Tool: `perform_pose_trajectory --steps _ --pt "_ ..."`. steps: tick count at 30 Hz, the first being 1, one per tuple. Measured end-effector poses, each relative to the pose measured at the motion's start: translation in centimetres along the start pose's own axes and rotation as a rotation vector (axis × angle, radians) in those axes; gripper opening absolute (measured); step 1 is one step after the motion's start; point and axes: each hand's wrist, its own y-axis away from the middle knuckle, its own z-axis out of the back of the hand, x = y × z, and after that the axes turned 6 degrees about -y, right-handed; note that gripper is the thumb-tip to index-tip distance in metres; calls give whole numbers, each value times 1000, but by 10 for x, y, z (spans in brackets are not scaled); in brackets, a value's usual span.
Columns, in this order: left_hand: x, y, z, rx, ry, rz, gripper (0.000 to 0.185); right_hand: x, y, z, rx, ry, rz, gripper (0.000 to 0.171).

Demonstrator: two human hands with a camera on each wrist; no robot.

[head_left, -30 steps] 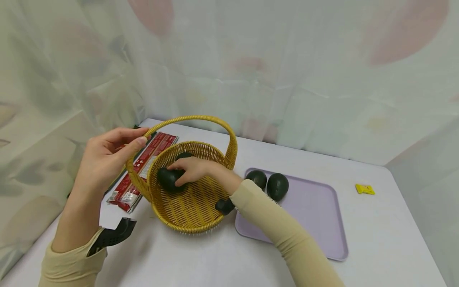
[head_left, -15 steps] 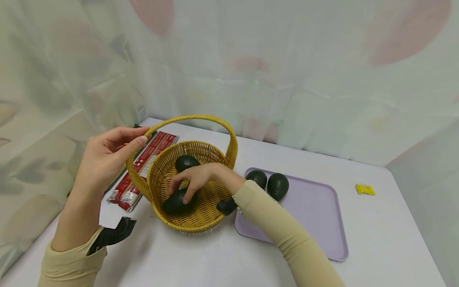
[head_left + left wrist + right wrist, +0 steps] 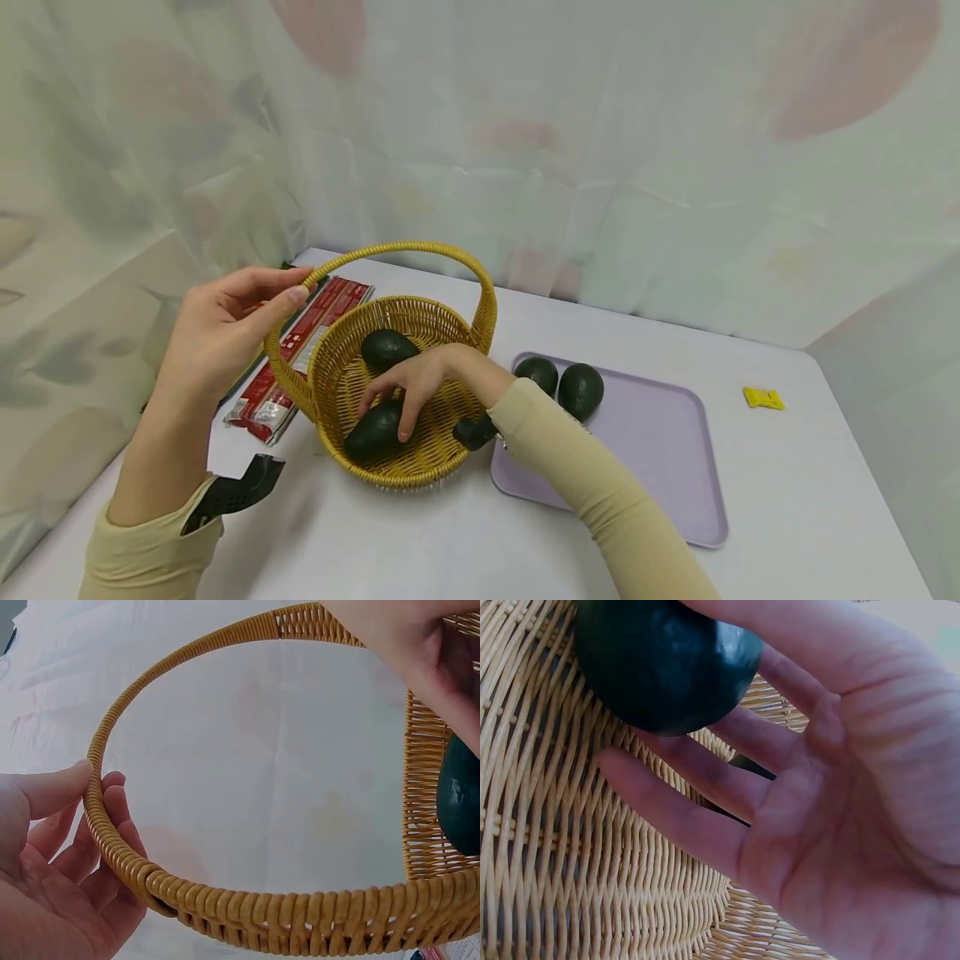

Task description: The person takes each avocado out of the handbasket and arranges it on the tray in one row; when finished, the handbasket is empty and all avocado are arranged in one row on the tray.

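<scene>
A yellow wicker basket (image 3: 431,454) with a hoop handle (image 3: 405,247) stands on the white table. My left hand (image 3: 225,329) holds the handle (image 3: 112,712) at its left side, thumb in front and fingers behind. My right hand (image 3: 420,379) reaches into the basket, its straight fingers resting on a dark green avocado (image 3: 372,432) that lies on the near floor. In the right wrist view the avocado (image 3: 660,660) lies against the spread fingers (image 3: 705,780). A second avocado (image 3: 386,346) lies at the basket's far side.
A lilac tray (image 3: 660,467) to the right of the basket carries two more avocados (image 3: 537,372) (image 3: 581,389). A red packet (image 3: 300,354) lies to the left behind the basket. A small yellow item (image 3: 763,397) sits far right. Pale curtains close in the back and sides.
My right hand carried the avocado from the basket's left middle down to its near floor, and the fingers have loosened over it. The left hand stayed on the handle.
</scene>
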Motion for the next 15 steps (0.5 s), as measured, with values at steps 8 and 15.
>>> perform_pose_trajectory --steps 8,15 --pt "1 0 0 4 -6 11 34 1 5 -2 -26 -17 16 65" --pt "1 -1 0 2 -11 13 34 5 19 0 -46 -92 74 66"
